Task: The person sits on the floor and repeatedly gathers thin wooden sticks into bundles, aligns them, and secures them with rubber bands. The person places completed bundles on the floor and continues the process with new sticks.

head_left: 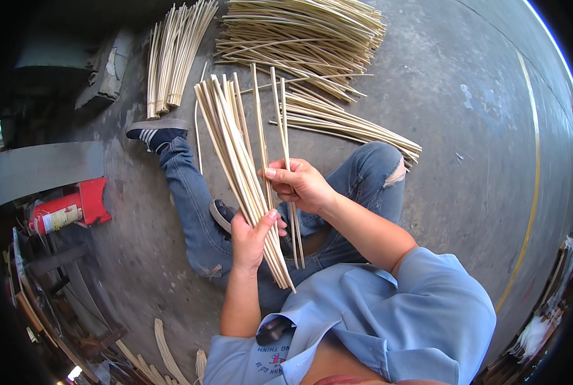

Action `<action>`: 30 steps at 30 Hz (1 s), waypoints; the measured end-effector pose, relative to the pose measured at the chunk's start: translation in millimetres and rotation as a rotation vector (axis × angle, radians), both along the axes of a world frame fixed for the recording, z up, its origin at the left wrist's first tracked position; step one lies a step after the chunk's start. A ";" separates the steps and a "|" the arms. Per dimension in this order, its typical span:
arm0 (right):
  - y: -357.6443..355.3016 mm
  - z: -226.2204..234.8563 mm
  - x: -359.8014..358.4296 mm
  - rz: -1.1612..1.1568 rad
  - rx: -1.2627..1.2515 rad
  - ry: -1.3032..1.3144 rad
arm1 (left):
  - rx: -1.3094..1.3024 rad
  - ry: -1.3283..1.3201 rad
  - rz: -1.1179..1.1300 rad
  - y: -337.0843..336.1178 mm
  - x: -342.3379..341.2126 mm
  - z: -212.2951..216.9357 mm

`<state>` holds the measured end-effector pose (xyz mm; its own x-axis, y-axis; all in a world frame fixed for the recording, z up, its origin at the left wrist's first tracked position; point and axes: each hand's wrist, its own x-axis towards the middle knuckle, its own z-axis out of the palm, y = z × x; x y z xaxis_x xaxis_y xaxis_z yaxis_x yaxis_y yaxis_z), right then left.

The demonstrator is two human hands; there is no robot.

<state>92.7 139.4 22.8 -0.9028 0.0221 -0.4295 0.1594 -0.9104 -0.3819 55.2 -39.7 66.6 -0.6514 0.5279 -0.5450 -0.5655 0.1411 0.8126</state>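
My left hand is closed round a bundle of thin, pale, cane-like sticks that slants up and to the left above my lap. Just right of it, my right hand pinches a few loose sticks between thumb and fingers. They stand nearly upright, apart from the bundle at their upper ends. Another stick or two rises between both hands, and the fingers partly hide which hand grips it. My bent legs in blue jeans lie beneath.
Beyond my legs lies a large pile of sticks, with a smaller loose group nearer. Upright bundles stand at the far left. A red cylinder is on my left. A yellow line crosses the grey floor at right.
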 end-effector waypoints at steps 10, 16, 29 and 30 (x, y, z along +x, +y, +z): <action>0.9 39.1 8.3 -0.048 0.050 0.147 | 0.059 -0.035 0.004 2.9 0.8 45.6; 1.6 55.1 8.0 -0.064 0.043 0.174 | 0.110 -0.036 -0.011 6.6 -2.3 58.3; 3.0 57.4 10.1 -0.026 0.090 0.195 | 0.147 -0.045 -0.031 9.1 -4.9 59.3; 3.6 56.5 9.0 -0.012 0.099 0.209 | 0.149 -0.043 -0.027 9.7 -5.4 59.1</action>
